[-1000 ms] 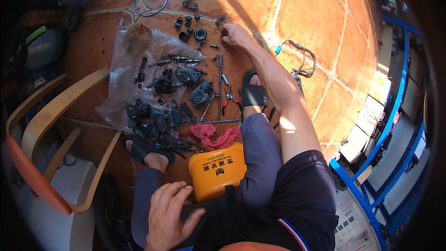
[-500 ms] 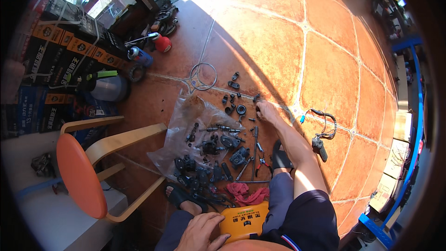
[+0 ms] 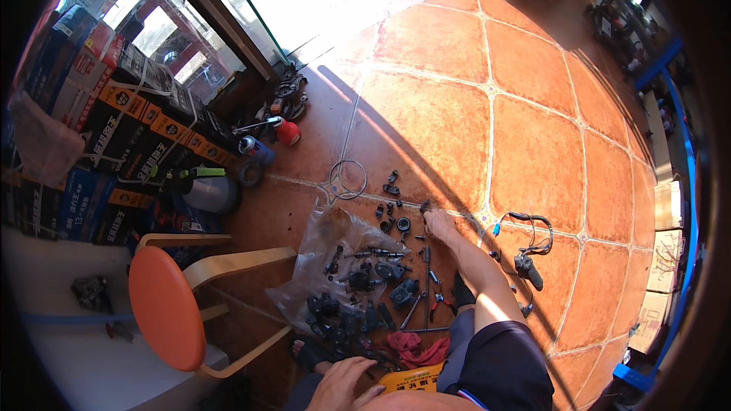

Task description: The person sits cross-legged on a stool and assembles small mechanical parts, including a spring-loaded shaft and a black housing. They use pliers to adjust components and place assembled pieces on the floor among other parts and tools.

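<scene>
My right hand (image 3: 438,224) reaches down to the tiled floor with its fingers closed at a small dark part (image 3: 425,205), whose kind is too small to tell. Close to it lie a black ring-shaped part (image 3: 403,224) and several small dark fittings. My left hand (image 3: 343,387) rests low at my lap, holding nothing, fingers loosely stretched beside a yellow printed seat or case (image 3: 411,380). Between my hands, dark mechanical parts (image 3: 327,307) are spread on and around a clear plastic sheet (image 3: 304,255). A long metal rod-like tool (image 3: 427,274) and red-handled pliers (image 3: 437,305) lie beside them.
A stool with an orange seat (image 3: 166,308) stands at left, before stacked boxes (image 3: 129,137). A red rag (image 3: 415,350) lies near my feet. A wire ring (image 3: 348,180) is farther out; a cable with a dark handlebar-like grip (image 3: 528,271) lies right. Blue shelving (image 3: 689,175) lines the right side.
The view has tilted up, so the floor and parts appear lower and somewhat to the right. My right hand stays at the small dark part; my left hand still rests at my lap.
</scene>
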